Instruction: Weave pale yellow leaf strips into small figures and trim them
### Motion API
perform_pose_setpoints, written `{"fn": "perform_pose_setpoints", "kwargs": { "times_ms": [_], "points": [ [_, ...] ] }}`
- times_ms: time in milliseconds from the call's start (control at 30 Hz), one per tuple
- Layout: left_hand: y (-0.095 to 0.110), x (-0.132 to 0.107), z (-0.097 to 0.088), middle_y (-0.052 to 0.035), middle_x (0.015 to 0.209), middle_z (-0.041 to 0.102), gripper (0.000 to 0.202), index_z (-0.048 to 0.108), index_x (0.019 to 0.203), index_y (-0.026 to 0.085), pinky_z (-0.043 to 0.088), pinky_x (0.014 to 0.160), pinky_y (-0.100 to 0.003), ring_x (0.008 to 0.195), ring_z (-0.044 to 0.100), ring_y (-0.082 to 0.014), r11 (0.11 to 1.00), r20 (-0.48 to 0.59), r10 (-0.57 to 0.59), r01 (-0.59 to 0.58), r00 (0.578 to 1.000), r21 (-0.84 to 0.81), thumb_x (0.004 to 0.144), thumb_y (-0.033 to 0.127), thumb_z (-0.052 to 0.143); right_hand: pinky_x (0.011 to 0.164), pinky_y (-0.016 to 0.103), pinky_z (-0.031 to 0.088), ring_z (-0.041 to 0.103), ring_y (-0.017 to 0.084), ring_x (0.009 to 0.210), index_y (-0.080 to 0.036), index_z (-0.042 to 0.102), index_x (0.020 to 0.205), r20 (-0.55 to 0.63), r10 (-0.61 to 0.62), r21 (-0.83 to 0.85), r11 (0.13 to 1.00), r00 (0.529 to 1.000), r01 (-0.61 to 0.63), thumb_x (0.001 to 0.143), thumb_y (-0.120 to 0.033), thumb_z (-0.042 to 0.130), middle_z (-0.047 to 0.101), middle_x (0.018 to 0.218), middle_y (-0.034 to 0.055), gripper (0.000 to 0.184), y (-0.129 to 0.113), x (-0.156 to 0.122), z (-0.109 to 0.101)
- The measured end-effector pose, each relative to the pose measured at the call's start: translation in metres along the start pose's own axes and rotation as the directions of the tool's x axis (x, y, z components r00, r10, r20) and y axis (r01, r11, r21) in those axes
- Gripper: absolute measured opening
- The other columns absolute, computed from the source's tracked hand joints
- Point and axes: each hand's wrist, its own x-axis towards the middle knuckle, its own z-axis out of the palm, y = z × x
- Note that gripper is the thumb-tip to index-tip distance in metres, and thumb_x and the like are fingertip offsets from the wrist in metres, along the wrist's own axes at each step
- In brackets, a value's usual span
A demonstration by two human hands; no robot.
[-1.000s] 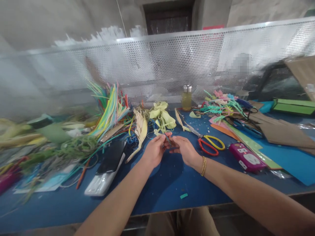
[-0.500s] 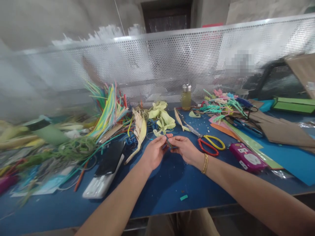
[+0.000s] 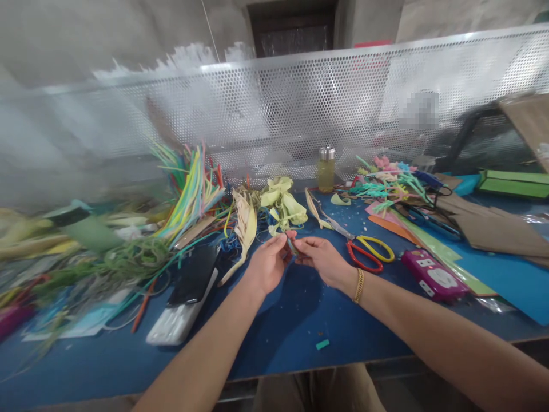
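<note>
In the middle of the head view, my left hand [image 3: 270,262] and my right hand [image 3: 322,258] meet above the blue table. Their fingertips pinch a small thin strip [image 3: 292,246], bluish-green and mostly hidden by the fingers. Just beyond them lies a bunch of pale green corn husks [image 3: 283,203]. A drier, folded corn husk [image 3: 245,220] rests left of my left hand. Scissors [image 3: 360,247] with one red and one yellow handle lie open to the right of my right hand, their blades towards another husk piece [image 3: 315,210].
Left are a black phone [image 3: 193,274] on a white device [image 3: 171,326], coloured pipe cleaners [image 3: 189,194] and tangled green strands [image 3: 132,257]. A lidded jar [image 3: 326,171] stands before the perforated metal panel [image 3: 231,114]. Right are a purple box [image 3: 433,276], brown cardboard [image 3: 501,226] and coloured paper.
The fingertips have shifted slightly around the strip, and a little more of it shows. Both hands stay in nearly the same place; the surroundings have not moved.
</note>
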Motion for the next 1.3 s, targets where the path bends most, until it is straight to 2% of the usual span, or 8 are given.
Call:
{"fn": "perform_pose_setpoints", "kwargs": {
  "times_ms": [133, 233, 333, 533, 833, 967, 1167, 1300],
  "points": [
    [0.001, 0.002, -0.001, -0.0039, 0.082, 0.069, 0.022, 0.076, 0.086, 0.016, 0.043, 0.067, -0.023, 0.071, 0.057, -0.0111, 1.000, -0.056, 0.013, -0.013, 0.998, -0.001, 0.067, 0.025, 0.081, 0.068, 0.030, 0.046, 0.057, 0.015, 0.071, -0.017, 0.067, 0.082, -0.162, -0.322, -0.383, 0.892, 0.933, 0.241, 0.079, -0.047, 0.064, 0.065, 0.078, 0.0040, 0.030, -0.006, 0.001, -0.008],
    [-0.001, 0.002, -0.001, -0.0045, 0.086, 0.070, 0.024, 0.076, 0.086, 0.016, 0.042, 0.068, -0.022, 0.074, 0.057, -0.0111, 0.998, -0.088, 0.043, -0.038, 0.995, 0.052, 0.065, 0.026, 0.082, 0.072, 0.031, 0.044, 0.057, 0.017, 0.073, -0.020, 0.068, 0.078, -0.002, -0.550, -0.684, 0.610, 0.835, 0.400, 0.078, -0.039, 0.068, 0.066, 0.078, 0.0040, 0.019, -0.010, -0.002, -0.010],
    [-0.004, 0.004, -0.003, -0.0068, 0.092, 0.071, 0.024, 0.077, 0.084, 0.016, 0.041, 0.068, -0.024, 0.079, 0.058, -0.0135, 0.981, -0.080, 0.104, -0.089, 0.991, 0.172, 0.065, 0.029, 0.082, 0.073, 0.032, 0.043, 0.057, 0.017, 0.072, -0.021, 0.068, 0.075, 0.122, -0.584, -0.779, 0.444, 0.802, 0.442, 0.079, -0.030, 0.067, 0.067, 0.077, 0.0037, 0.009, -0.011, -0.005, -0.008],
    [-0.009, 0.008, -0.009, -0.0046, 0.074, 0.070, 0.024, 0.077, 0.082, 0.017, 0.040, 0.069, -0.028, 0.074, 0.057, -0.0169, 0.922, -0.034, 0.184, -0.160, 0.982, 0.353, 0.065, 0.034, 0.082, 0.065, 0.029, 0.043, 0.057, 0.016, 0.066, -0.020, 0.068, 0.071, 0.093, -0.538, -0.777, 0.487, 0.838, 0.399, 0.082, -0.027, 0.061, 0.065, 0.070, 0.0031, 0.015, -0.012, -0.005, -0.008],
    [-0.011, 0.002, 0.000, -0.0067, 0.087, 0.070, 0.025, 0.076, 0.081, 0.017, 0.045, 0.071, -0.028, 0.079, 0.058, -0.0164, 0.936, -0.048, 0.114, -0.091, 0.992, 0.340, 0.064, 0.035, 0.081, 0.064, 0.028, 0.043, 0.059, 0.015, 0.066, -0.020, 0.068, 0.070, 0.068, -0.512, -0.766, 0.523, 0.856, 0.374, 0.079, -0.024, 0.061, 0.068, 0.072, 0.0023, 0.012, -0.005, -0.002, -0.011],
    [-0.012, 0.002, 0.000, -0.0031, 0.076, 0.065, 0.024, 0.074, 0.078, 0.016, 0.043, 0.063, -0.025, 0.068, 0.054, -0.0127, 0.933, -0.060, 0.086, -0.060, 0.994, 0.354, 0.065, 0.035, 0.080, 0.064, 0.027, 0.042, 0.056, 0.015, 0.065, -0.020, 0.063, 0.068, 0.084, -0.548, -0.813, 0.445, 0.832, 0.375, 0.079, -0.022, 0.059, 0.064, 0.069, 0.0015, 0.012, -0.010, -0.001, -0.013],
    [-0.015, 0.003, 0.000, 0.0022, 0.058, 0.054, 0.021, 0.071, 0.072, 0.013, 0.035, 0.052, -0.021, 0.051, 0.044, -0.0062, 0.980, 0.019, 0.020, -0.023, 1.000, 0.198, 0.061, 0.026, 0.084, 0.071, 0.029, 0.041, 0.056, 0.017, 0.074, -0.020, 0.059, 0.073, 0.213, -0.634, -0.881, 0.204, 0.743, 0.427, 0.081, -0.017, 0.056, 0.062, 0.074, 0.0031, 0.009, -0.022, -0.003, -0.015],
    [-0.014, 0.003, 0.003, -0.0001, 0.073, 0.064, 0.033, 0.073, 0.090, 0.015, 0.040, 0.057, -0.020, 0.057, 0.050, -0.0057, 0.998, 0.031, -0.014, 0.012, 0.999, 0.061, 0.060, 0.013, 0.083, 0.069, 0.028, 0.042, 0.058, 0.016, 0.070, -0.020, 0.057, 0.080, 0.138, -0.591, -0.864, 0.320, 0.794, 0.389, 0.084, -0.017, 0.051, 0.063, 0.075, 0.0030, 0.008, -0.018, -0.002, -0.015]
  ]
}}
